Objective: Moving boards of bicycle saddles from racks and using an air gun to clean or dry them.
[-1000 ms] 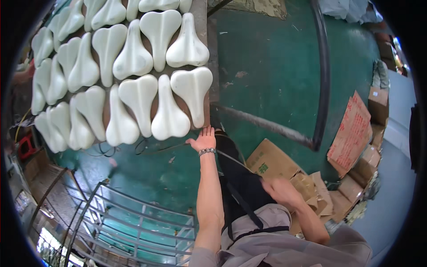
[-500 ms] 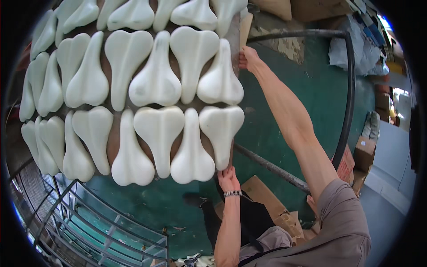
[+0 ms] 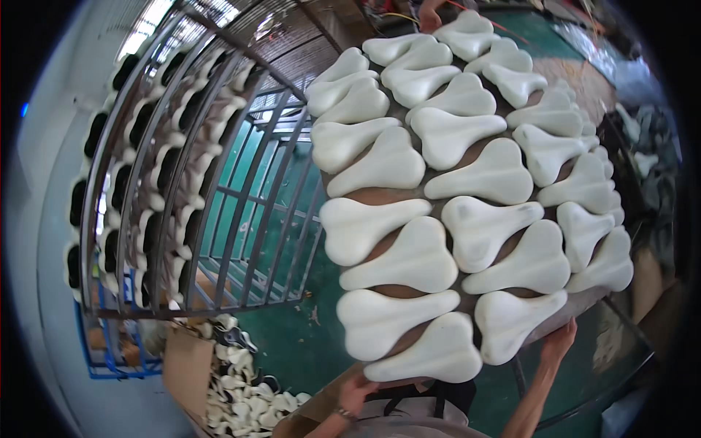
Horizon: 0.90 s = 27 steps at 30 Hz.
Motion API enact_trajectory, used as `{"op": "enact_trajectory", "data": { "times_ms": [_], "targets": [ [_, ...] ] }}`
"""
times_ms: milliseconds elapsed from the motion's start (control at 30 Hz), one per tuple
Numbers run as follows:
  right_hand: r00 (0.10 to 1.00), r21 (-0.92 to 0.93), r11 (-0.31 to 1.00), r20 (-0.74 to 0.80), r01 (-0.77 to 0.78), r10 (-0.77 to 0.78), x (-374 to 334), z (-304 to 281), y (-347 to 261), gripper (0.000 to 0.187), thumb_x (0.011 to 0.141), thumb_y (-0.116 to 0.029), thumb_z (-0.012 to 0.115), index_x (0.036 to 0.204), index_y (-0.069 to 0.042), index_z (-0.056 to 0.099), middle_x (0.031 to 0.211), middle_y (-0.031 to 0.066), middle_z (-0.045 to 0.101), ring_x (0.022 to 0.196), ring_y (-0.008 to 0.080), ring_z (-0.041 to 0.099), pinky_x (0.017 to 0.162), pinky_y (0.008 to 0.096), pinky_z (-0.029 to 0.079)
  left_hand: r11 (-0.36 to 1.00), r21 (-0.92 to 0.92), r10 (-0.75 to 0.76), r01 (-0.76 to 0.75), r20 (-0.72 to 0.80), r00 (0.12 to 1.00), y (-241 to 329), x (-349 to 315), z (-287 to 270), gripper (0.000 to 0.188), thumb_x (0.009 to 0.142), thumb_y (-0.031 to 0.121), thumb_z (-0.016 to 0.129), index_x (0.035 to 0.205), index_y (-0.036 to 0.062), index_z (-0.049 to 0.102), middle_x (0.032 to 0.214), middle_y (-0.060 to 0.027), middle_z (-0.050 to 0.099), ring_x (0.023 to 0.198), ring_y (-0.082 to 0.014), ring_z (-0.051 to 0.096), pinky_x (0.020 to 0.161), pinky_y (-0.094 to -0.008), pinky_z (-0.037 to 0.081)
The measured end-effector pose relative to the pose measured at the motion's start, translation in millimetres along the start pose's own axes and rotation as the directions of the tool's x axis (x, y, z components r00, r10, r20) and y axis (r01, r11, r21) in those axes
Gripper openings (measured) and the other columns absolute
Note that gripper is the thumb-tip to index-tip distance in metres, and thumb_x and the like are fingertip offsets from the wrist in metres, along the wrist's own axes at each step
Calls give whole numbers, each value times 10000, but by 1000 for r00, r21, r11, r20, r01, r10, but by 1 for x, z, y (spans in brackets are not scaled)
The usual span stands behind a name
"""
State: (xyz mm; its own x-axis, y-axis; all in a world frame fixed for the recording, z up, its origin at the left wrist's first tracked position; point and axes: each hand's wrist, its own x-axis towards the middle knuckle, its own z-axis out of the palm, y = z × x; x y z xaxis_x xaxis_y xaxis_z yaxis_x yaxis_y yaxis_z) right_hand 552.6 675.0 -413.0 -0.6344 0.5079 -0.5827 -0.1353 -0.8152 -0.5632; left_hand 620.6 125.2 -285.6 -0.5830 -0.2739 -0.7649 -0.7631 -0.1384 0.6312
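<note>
A wide brown board [image 3: 378, 196] carries rows of white foam bicycle saddle pads [image 3: 496, 172], laid nose to tail in alternating directions. My left hand [image 3: 355, 392] grips the board's near edge at its left end, the fingers partly hidden by the edge and a pad. At the near right edge my right hand [image 3: 558, 343] is closed round the board, its fingertips out of sight underneath. The board lies across the space before my body.
On the left stands a metal rack [image 3: 252, 197] with shelves of more saddle pads [image 3: 171, 164]. Below it a cardboard box [image 3: 188, 369] sits beside a heap of white pieces [image 3: 255, 401]. Another person's hand [image 3: 431, 16] shows at the board's far end.
My view has turned, and the board now spreads out to the right of centre with the rack at left. Both hands are now at its near edge; the right one was farther up its side.
</note>
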Motion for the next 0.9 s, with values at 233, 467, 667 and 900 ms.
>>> {"op": "enact_trajectory", "data": {
  "times_ms": [233, 467, 667, 900],
  "targets": [
    [974, 3, 998, 218, 70, -69, -164, 96, 51, 372, 998, -349, 523, 1160, -64, 700, 1258, 92, 730, 1234, 270, 639, 1099, 448, 465, 956, -237, 174, -172, -14, 985, 76, -62, -177, 306, 880, -52, 750, 1181, -14, 717, 1010, -40, 735, 864, -124, 679, 791, -284, 562],
    [910, -93, 996, 412, -3, 41, -249, 175, 138, 439, 910, -198, 573, 1314, -33, 630, 1337, 106, 679, 1283, 301, 605, 1125, 463, 447, 884, -317, 312, -342, -142, 939, 63, -1, -349, 297, 956, 42, 695, 1246, -24, 705, 1002, -19, 720, 838, -114, 649, 759, -279, 535],
    [879, -313, 950, 449, -15, 162, -314, 178, 195, 640, 843, -19, 692, 1461, -33, 525, 1434, 114, 622, 1375, 322, 557, 1220, 511, 392, 846, -352, 345, -400, -210, 915, 22, 14, -436, 301, 1009, 108, 643, 1269, -37, 686, 962, -27, 710, 780, -114, 637, 706, -292, 535],
    [845, -454, 848, 309, -272, 436, -352, 127, 219, 659, 869, -11, 762, 1479, -57, 519, 1441, 109, 620, 1363, 328, 568, 1203, 531, 402, 884, -333, 216, -329, -334, 918, -102, -12, -493, 417, 1010, 190, 694, 1372, -5, 621, 1075, -14, 721, 801, -96, 644, 656, -260, 538]
  ]
}}
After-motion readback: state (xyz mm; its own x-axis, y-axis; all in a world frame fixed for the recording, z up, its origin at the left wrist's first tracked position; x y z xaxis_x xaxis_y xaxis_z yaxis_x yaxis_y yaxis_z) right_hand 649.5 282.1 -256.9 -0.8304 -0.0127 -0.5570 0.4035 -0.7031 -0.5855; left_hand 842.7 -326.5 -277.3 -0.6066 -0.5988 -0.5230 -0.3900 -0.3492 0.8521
